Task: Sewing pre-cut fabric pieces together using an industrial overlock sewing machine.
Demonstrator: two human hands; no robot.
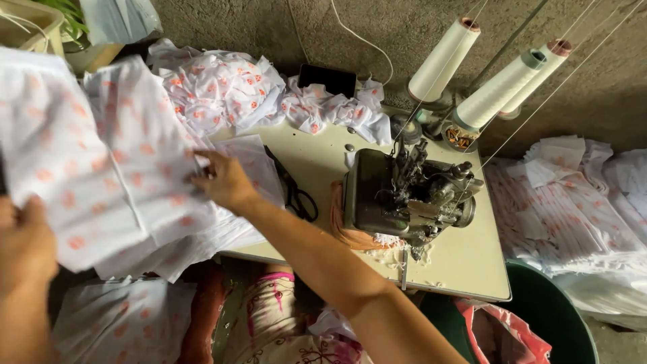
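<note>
My left hand (pixel 23 246) grips the near edge of a white fabric piece with orange dots (pixel 74 175), lifted at the left of the view. My right hand (pixel 222 178) reaches across and pinches the far edge of the same piece, above a stack of matching cut pieces (pixel 222 232) on the sewing table (pixel 465 263). Black scissors (pixel 293 192) lie just right of that hand.
A grey overlock sewing machine (pixel 404 195) stands mid-table with three white thread cones (pixel 499 87) behind it. A heap of dotted fabric (pixel 229 87) and a dark phone (pixel 327 77) lie at the back. White fabric stacks (pixel 573 209) sit right; a green bin (pixel 559 310) below.
</note>
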